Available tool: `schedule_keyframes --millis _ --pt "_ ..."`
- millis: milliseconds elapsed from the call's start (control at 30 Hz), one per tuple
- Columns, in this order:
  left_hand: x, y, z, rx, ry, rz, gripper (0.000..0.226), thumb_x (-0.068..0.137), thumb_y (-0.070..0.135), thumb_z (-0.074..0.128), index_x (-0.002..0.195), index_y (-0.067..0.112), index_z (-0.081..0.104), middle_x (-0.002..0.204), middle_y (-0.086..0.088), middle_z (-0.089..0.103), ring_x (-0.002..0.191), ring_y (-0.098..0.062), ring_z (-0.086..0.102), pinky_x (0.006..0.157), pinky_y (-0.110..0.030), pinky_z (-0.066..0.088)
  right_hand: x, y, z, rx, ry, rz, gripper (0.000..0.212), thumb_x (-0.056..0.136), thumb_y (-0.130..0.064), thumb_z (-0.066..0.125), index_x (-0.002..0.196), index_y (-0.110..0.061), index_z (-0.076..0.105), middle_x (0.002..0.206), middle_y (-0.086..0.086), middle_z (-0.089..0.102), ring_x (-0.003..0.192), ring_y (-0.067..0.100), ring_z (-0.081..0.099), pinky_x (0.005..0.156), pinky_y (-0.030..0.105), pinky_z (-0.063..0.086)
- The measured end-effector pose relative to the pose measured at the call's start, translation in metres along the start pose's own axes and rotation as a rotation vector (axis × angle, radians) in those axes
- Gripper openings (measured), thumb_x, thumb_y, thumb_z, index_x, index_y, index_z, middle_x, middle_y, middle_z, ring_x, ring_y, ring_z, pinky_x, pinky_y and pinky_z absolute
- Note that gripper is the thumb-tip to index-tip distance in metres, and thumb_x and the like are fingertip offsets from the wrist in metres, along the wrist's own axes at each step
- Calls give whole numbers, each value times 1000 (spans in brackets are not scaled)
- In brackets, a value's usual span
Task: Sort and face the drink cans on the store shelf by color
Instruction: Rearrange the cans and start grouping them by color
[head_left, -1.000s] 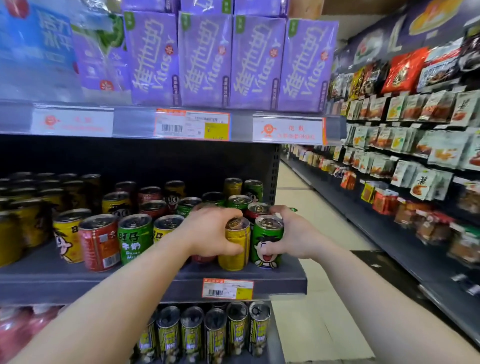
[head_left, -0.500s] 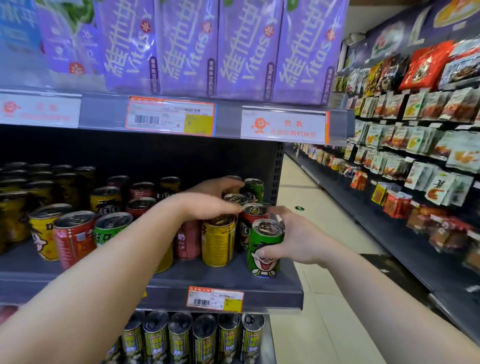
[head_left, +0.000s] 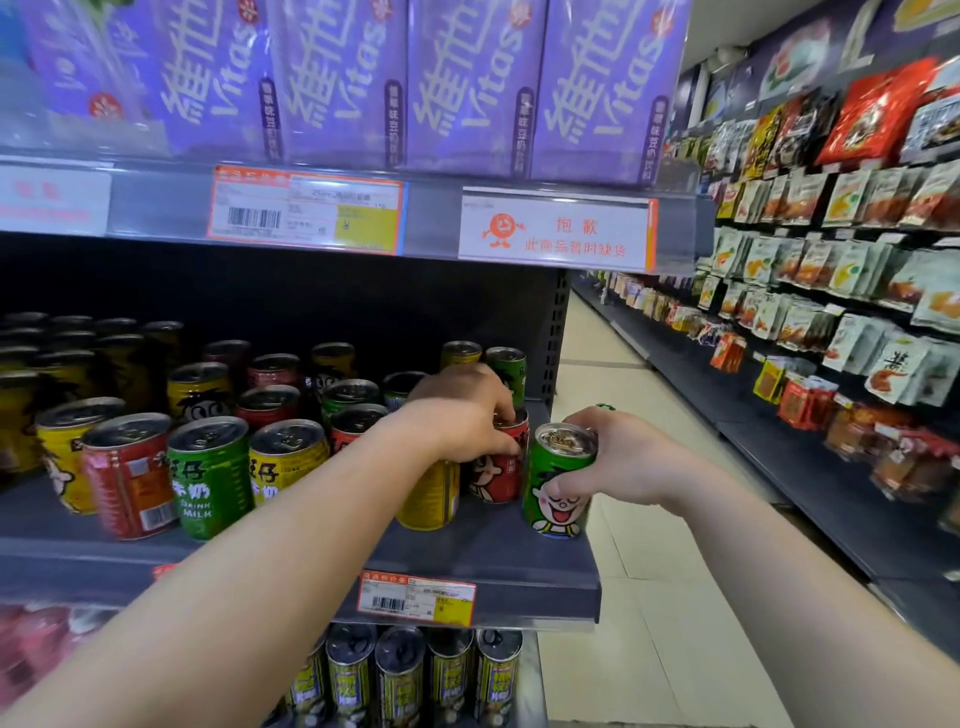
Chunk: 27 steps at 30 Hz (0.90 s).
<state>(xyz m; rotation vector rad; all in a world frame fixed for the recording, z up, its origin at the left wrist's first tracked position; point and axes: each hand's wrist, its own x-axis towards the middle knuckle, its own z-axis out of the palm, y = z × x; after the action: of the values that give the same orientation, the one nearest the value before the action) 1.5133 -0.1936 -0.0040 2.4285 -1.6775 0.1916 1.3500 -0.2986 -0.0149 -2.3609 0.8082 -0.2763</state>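
Note:
Red, green and yellow drink cans stand mixed on the dark middle shelf (head_left: 498, 551). My right hand (head_left: 613, 457) grips a green can (head_left: 558, 488) with a cartoon face, upright at the shelf's right front corner. My left hand (head_left: 462, 415) reaches over a yellow can (head_left: 428, 493) and closes on the top of a red can (head_left: 498, 467) just behind the green one. Further left in the front row stand a yellow can (head_left: 283, 462), a green can (head_left: 208, 473), a red can (head_left: 130, 473) and another yellow can (head_left: 67, 452).
Purple Vitasoy cartons (head_left: 467, 83) fill the shelf above, with price tags (head_left: 306, 208) on its edge. Dark green-yellow cans (head_left: 400, 675) line the shelf below. To the right runs a tiled aisle (head_left: 623, 415) with snack packets (head_left: 831, 260) hanging on the opposite rack.
My left hand left the yellow can and moved back and right onto the red can. My right hand kept the green can at the shelf's right front corner. The camera moved closer.

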Motion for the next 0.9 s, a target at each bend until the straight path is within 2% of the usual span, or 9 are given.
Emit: schedule_keyframes --millis 100,200,333,533,667,800,900 --pt "-10 -5 -1 -75 -39 -35 48 74 56 68 114 32 57 119 8 56 101 -16 53 80 -32 49 7 4 1 57 51 28 73 61 -29 85 124 -18 50 109 0 63 93 17 62 69 28 52" --pt "-20 -6 -1 -79 0 1 44 78 49 69 115 29 54 103 12 51 87 -12 48 68 -27 43 15 4 10 107 84 17 76 61 -29 85 127 -17 49 110 1 63 93 16 63 68 28 51" --pt "-27 -16 1 -61 34 -28 41 77 47 67 112 30 54 108 7 56 92 -15 51 78 -33 50 23 -5 25 134 126 -42 76 63 -28 84 128 -17 47 115 1 63 98 17 62 83 34 55" --pt "-40 -42 0 -61 24 -112 47 75 58 66 114 36 54 116 8 57 97 -14 55 81 -34 52 34 -23 42 96 117 -103 78 63 -33 83 131 -16 48 121 0 63 107 16 60 92 34 50" --pt "-46 -54 -2 -61 44 -159 44 77 56 65 115 37 56 119 7 58 101 -15 56 78 -28 48 37 -34 51 83 111 -127 71 66 -32 82 127 -19 49 116 -1 63 102 15 60 88 29 48" --pt "-49 -57 -5 -90 47 -173 42 78 53 66 116 36 58 117 7 59 100 -14 56 78 -25 47 31 -34 46 134 69 -140 61 67 -25 82 120 -22 52 105 -5 63 101 15 62 89 30 50" --pt "-51 -58 -5 -129 64 -180 45 75 55 69 115 37 59 106 10 61 92 -11 56 72 -24 46 25 -29 39 139 4 -153 54 66 -25 83 111 -27 54 104 -6 66 97 12 63 87 29 52"
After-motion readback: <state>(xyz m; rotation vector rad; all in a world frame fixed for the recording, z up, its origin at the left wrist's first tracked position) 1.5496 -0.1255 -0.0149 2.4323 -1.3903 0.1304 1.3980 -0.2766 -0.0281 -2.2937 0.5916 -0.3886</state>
